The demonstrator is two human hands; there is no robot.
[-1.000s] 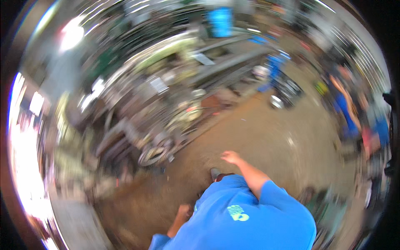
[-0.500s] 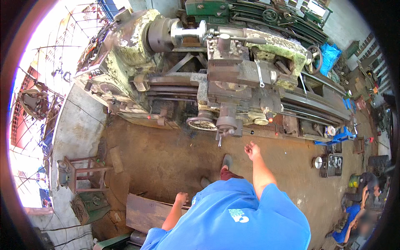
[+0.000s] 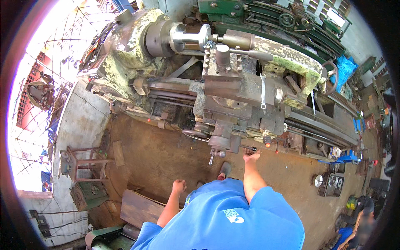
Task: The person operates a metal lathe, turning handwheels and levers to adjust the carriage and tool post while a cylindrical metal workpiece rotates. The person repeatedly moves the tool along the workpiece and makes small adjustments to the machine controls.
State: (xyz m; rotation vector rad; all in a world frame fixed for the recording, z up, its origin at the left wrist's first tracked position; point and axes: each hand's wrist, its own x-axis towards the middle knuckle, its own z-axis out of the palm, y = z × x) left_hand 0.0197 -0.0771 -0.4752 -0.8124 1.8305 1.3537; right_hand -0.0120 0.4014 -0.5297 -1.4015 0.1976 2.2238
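A large worn lathe (image 3: 125, 62) fills the space in front of me. My right hand (image 3: 251, 156) is at the carriage's lower front, its fingers curled from below at a lever with a black ball knob (image 3: 254, 148); the fingertips are partly hidden. My left hand (image 3: 179, 186) hangs near my waist, loosely closed, with nothing visible in it. In the chuck (image 3: 159, 38) sits a shiny flanged metal workpiece (image 3: 188, 37), its far end at the tailstock (image 3: 287, 56). Above the carriage stands the tool post (image 3: 223, 62). A spanner (image 3: 263, 91) lies on the cross slide's right side.
A green lathe (image 3: 266, 21) stands behind. To the left are a wooden stool frame (image 3: 89, 162) and a green metal box (image 3: 88, 195). A brown board (image 3: 139, 211) lies near my left arm. At right are a black tray (image 3: 334, 184) and a crouching person (image 3: 354, 225).
My right hand has moved forward to the black-knobbed lever. I have come closer to the lathe. My left hand has risen slightly, still closed.
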